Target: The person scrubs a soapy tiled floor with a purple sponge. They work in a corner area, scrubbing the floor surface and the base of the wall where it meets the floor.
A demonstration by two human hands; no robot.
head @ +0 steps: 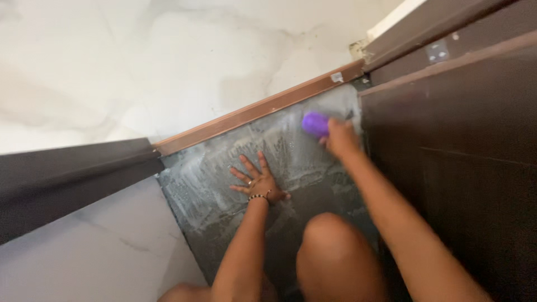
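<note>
My right hand [340, 138] grips a purple scrubber [315, 123] and presses it on the far right part of a dark grey floor slab [196, 190] streaked with white soapy foam. My left hand [256, 180] lies flat on the slab's middle with its fingers spread, a beaded bracelet on the wrist and rings on the fingers. My bare knee [331, 235] is raised between my two arms, just behind the left hand.
A copper-brown threshold strip [251, 111] borders the slab's far side, with white marble floor [140, 61] beyond. A dark brown door [464, 145] stands at the right, a dark frame piece [67, 173] at the left, and pale tile [95, 257] lies near left.
</note>
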